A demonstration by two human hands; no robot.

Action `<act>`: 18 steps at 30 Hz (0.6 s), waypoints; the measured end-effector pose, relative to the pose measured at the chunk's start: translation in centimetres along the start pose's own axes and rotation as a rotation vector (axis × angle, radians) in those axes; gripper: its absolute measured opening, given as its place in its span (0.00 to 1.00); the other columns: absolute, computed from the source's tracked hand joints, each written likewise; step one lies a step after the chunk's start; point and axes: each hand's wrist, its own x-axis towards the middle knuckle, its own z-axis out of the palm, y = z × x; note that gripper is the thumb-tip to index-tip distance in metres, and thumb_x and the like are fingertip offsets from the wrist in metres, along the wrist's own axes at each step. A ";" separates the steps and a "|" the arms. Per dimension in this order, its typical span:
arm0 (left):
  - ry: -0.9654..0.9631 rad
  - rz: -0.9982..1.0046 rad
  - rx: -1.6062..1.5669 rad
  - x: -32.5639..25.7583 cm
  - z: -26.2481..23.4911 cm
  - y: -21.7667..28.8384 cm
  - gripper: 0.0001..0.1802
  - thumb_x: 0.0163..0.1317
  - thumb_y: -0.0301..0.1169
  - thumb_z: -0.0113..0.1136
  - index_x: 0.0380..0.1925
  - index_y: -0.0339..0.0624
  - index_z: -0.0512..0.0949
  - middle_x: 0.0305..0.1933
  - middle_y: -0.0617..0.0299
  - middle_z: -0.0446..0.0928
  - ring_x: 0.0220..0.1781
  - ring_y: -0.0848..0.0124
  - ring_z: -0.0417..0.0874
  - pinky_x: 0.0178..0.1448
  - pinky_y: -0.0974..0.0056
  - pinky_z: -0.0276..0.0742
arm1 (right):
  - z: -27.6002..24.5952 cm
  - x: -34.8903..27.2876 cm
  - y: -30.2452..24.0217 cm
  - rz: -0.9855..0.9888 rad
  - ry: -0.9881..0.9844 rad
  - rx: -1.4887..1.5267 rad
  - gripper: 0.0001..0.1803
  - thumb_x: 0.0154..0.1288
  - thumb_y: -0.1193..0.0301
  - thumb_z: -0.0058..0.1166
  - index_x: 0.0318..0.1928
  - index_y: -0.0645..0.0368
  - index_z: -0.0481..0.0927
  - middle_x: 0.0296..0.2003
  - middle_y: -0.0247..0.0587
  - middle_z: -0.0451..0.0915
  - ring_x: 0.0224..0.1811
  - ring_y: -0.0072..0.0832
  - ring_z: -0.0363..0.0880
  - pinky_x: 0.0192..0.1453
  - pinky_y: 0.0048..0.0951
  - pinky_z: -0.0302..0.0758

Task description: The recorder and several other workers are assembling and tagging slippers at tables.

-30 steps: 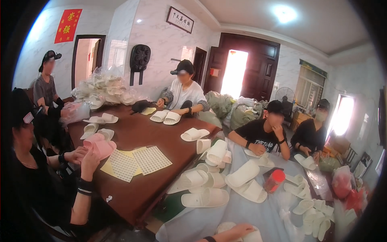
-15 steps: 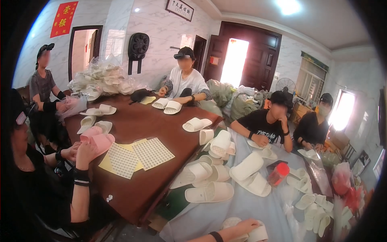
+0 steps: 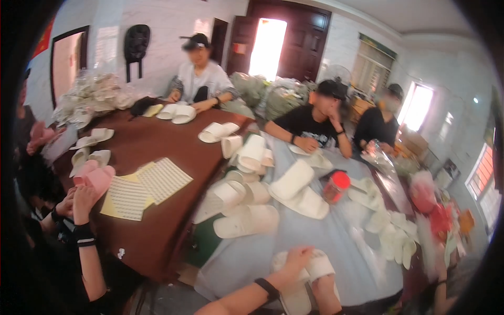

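A pair of white slippers (image 3: 321, 264) lies at the near edge of the grey-covered table. My left hand (image 3: 295, 265), with a black band on its wrist, is bent over the left slipper, its fingers closed at the upper. Beside it my right hand (image 3: 326, 287) reaches up from the lower edge into the right slipper; the strap hides its fingers. More white slippers (image 3: 247, 220) lie in a heap just beyond, and a larger white pair (image 3: 299, 189) sits past my hands. A red-lidded jar (image 3: 336, 186) stands to the right of that pair.
At the brown table (image 3: 157, 231) on the left, a co-worker's hands hold pink slippers (image 3: 94, 178) beside sticker sheets (image 3: 144, 189). Other people sit around the far side. Bagged slippers (image 3: 92, 97) pile up at the back left. White slippers (image 3: 394, 233) lie on the right.
The view has turned right and downward, so the scene shifts left and up. My left forearm shows more fully, and my right hand has come into view at the slipper.
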 end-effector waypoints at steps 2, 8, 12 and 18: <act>0.073 0.178 0.188 -0.2 0.1 1.1 0.08 0.54 0.31 0.56 0.33 0.41 0.80 0.31 0.59 0.78 0.31 0.69 0.75 0.37 0.68 0.70 | -0.9 -0.4 0.0 0.034 0.067 0.017 0.19 0.60 0.78 0.38 0.54 0.62 0.65 0.48 0.43 0.70 0.52 0.31 0.70 0.53 0.30 0.69; 0.242 0.760 0.727 -2.6 -1.7 6.2 0.07 0.52 0.30 0.57 0.27 0.40 0.79 0.21 0.58 0.73 0.24 0.58 0.71 0.29 0.61 0.66 | -1.5 -2.1 -0.5 0.151 0.144 0.014 0.16 0.58 0.79 0.41 0.48 0.59 0.69 0.41 0.36 0.73 0.41 0.26 0.73 0.36 0.25 0.69; 0.088 0.527 0.578 -6.6 -0.5 5.0 0.07 0.53 0.31 0.55 0.27 0.40 0.79 0.20 0.58 0.72 0.27 0.58 0.71 0.31 0.61 0.66 | -1.4 -2.9 -1.2 -0.121 0.019 -0.428 0.13 0.58 0.81 0.40 0.45 0.58 0.69 0.38 0.38 0.74 0.34 0.25 0.74 0.29 0.23 0.71; 0.091 0.610 0.586 -10.4 0.8 -0.7 0.08 0.55 0.30 0.54 0.32 0.39 0.78 0.26 0.55 0.75 0.30 0.61 0.75 0.36 0.62 0.70 | -4.1 -3.7 -2.2 -0.393 -0.329 -1.289 0.10 0.53 0.80 0.43 0.37 0.65 0.73 0.32 0.39 0.75 0.35 0.33 0.74 0.37 0.32 0.71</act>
